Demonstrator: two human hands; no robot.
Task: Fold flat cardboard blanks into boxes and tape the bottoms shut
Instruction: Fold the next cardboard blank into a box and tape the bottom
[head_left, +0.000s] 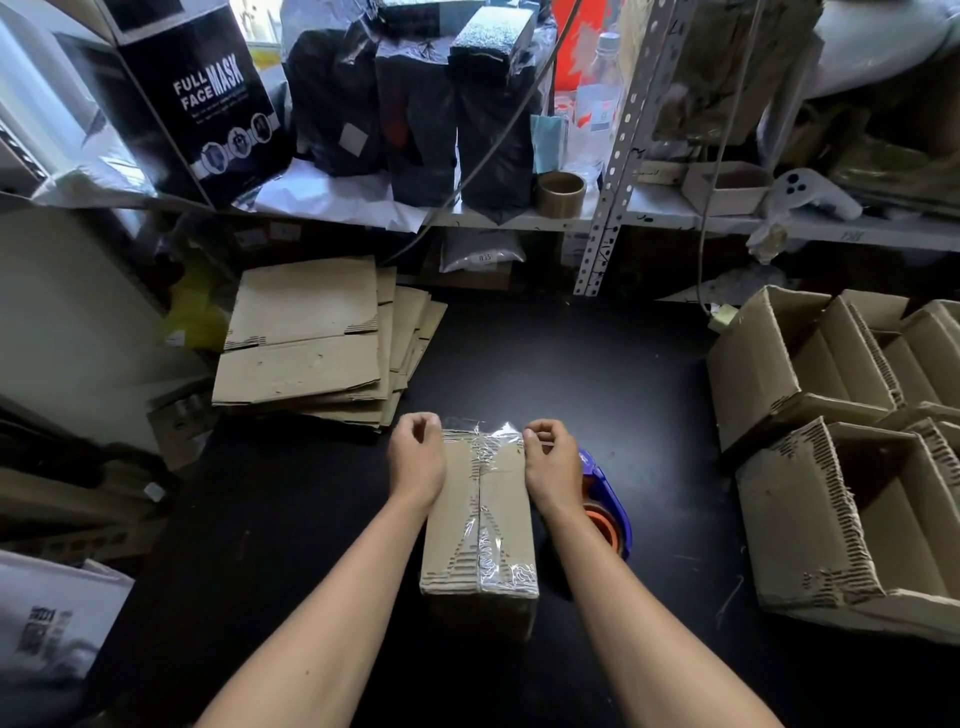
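Observation:
A folded cardboard box (480, 525) stands bottom-up in the middle of the black table (597, 374). Crinkled clear tape (488, 551) runs along its centre seam and over the far edge. My left hand (418, 457) lies against the box's far left corner with its fingers curled and nothing visibly in them. At the far right corner my right hand (553, 457) curls its fingertips onto the loose tape end. A blue tape dispenser (608, 493) with an orange-cored roll lies just right of the box, partly behind my right wrist.
A stack of flat cardboard blanks (306, 338) lies at the table's far left. Several open folded boxes (810, 374) are piled on the right. Behind is a metal shelf (675, 218) with black bags, a brown tape roll (560, 193) and a black carton.

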